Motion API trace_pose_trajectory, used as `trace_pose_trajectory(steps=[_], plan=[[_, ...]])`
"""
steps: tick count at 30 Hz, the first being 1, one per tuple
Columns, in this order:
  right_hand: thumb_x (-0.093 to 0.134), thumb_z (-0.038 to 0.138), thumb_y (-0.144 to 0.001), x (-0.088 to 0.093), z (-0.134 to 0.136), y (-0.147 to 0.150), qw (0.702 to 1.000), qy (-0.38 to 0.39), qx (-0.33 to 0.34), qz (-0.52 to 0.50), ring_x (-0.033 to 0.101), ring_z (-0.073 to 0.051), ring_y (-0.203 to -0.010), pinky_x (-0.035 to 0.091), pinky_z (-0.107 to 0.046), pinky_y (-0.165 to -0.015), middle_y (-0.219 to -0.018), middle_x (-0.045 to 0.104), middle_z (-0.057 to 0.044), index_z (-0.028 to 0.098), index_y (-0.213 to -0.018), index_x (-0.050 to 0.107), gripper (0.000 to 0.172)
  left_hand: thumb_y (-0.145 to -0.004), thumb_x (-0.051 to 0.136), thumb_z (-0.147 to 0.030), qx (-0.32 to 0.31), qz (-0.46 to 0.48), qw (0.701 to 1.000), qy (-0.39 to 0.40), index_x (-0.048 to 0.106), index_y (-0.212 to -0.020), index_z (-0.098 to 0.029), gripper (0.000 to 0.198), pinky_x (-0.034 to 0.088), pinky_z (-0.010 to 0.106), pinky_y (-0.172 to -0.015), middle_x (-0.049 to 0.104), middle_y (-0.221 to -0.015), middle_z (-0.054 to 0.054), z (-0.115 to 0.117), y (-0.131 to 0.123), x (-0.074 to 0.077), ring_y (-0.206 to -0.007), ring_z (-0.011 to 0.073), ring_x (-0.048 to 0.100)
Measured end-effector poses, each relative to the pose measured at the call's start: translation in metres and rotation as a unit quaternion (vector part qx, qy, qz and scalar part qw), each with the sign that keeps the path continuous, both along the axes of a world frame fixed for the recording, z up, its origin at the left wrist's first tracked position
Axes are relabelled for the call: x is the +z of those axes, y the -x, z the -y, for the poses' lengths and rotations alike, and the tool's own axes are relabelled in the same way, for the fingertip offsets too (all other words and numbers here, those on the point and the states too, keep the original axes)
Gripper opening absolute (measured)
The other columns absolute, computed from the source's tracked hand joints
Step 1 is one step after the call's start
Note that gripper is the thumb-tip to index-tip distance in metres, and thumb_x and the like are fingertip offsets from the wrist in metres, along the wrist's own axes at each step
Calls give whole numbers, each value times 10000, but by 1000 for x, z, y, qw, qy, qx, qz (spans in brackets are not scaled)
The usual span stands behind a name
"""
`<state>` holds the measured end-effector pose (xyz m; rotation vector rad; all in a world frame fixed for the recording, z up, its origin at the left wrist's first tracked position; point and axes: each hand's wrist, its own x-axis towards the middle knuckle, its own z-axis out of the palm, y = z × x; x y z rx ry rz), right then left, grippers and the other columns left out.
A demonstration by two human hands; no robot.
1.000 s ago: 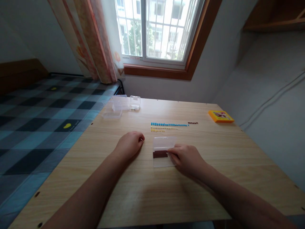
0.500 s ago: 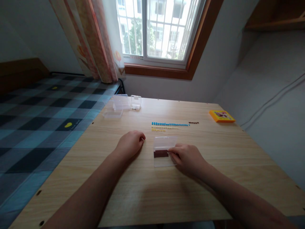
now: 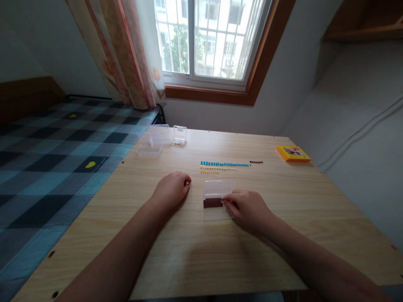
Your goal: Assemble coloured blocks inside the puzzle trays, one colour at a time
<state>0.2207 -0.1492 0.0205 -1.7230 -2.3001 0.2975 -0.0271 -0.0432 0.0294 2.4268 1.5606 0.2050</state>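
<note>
A clear plastic case (image 3: pixel 219 187) lies open on the table in front of me, its lid tilted back. Dark brown strips (image 3: pixel 213 203) are packed side by side across it. My right hand (image 3: pixel 247 205) pinches at the right end of these strips, thumb and forefinger together; whether it grips one strip or several is too small to tell. My left hand (image 3: pixel 172 188) rests on the table left of the case, fingers curled in, and what they may hold is hidden. Beyond the case run rows of small blue pieces (image 3: pixel 225 164), cream pieces (image 3: pixel 217 168) and yellow pieces (image 3: pixel 209 171).
A short row of brown pieces (image 3: pixel 256 162) continues right of the blue row. Clear empty boxes (image 3: pixel 159 136) and a smaller clear box (image 3: pixel 179 135) stand at the table's back left. A yellow-orange box (image 3: pixel 293 153) lies back right. A checked bed (image 3: pixel 72 159) adjoins the left side.
My left hand has shifted very slightly to the left. My right hand keeps its pinch at the strips, and the rows stay as they were.
</note>
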Motion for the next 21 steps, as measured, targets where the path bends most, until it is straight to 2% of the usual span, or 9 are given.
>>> trace_pose_trajectory(steps=[11,16,21], plan=[[563,248,-954,1,-2,-4,999,-21,-3,-27,708,-191,-846,463,-289,-737,-950,785,-39,247,-998,805,246,-864,558,-230,19,-30,999,-3,791,-925,-209,242,526,347,-831,784,-1023,92,1,1,3,-958,271,709],[567,247,-954,1,-2,-8,995,-74,2,-67,691,-173,-775,441,-276,-704,-902,774,-37,236,-1005,793,232,-857,571,-238,19,-29,999,-7,799,-884,-218,231,518,341,-796,788,-989,85,0,2,2,-946,273,708],[568,237,-958,-1,-2,-10,982,-153,30,-111,615,-142,-637,408,-269,-638,-794,735,-22,214,-980,784,218,-876,579,-235,17,-36,999,-12,804,-882,-227,225,508,348,-774,789,-981,69,2,1,4,-946,277,706]])
